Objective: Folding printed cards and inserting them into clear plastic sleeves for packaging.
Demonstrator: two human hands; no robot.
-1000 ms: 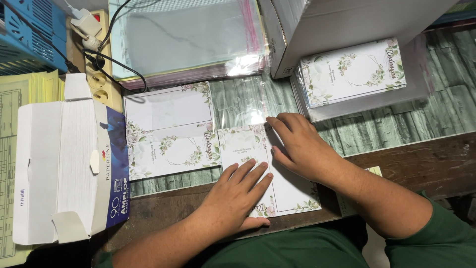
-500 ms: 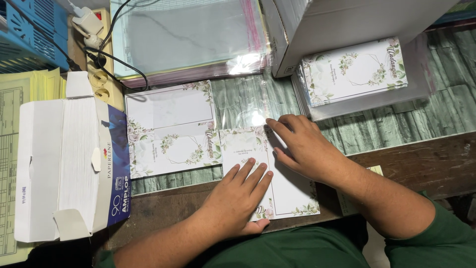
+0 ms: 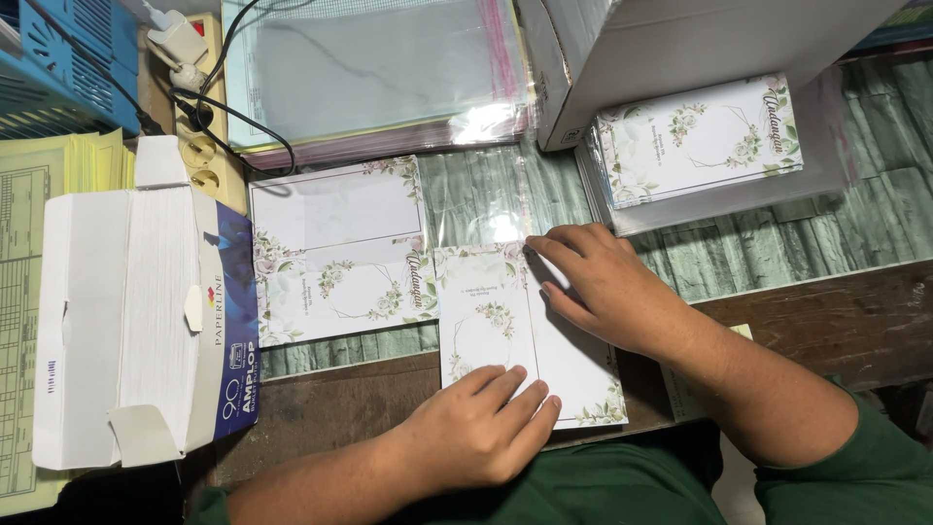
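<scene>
A white floral-printed card [image 3: 496, 321] lies folded on the table in front of me. My left hand [image 3: 481, 423] rests flat on its lower left part, fingers together and pressing down. My right hand [image 3: 607, 287] lies on its right half, fingertips at the card's upper fold near the top edge. An unfolded card of the same print [image 3: 335, 253] lies just to the left. A stack of similar cards [image 3: 700, 136] sits at the upper right inside a clear sleeve.
An open white and blue box of envelopes [image 3: 146, 311] stands at the left. A pile of clear plastic sleeves [image 3: 369, 73] lies at the back. A power strip with cables [image 3: 199, 117], yellow forms [image 3: 49, 194] and a grey box [image 3: 680, 39] surround the work area.
My left hand has slid down and slightly right along the card. My right hand has shifted a little right, uncovering more of the card's left panel.
</scene>
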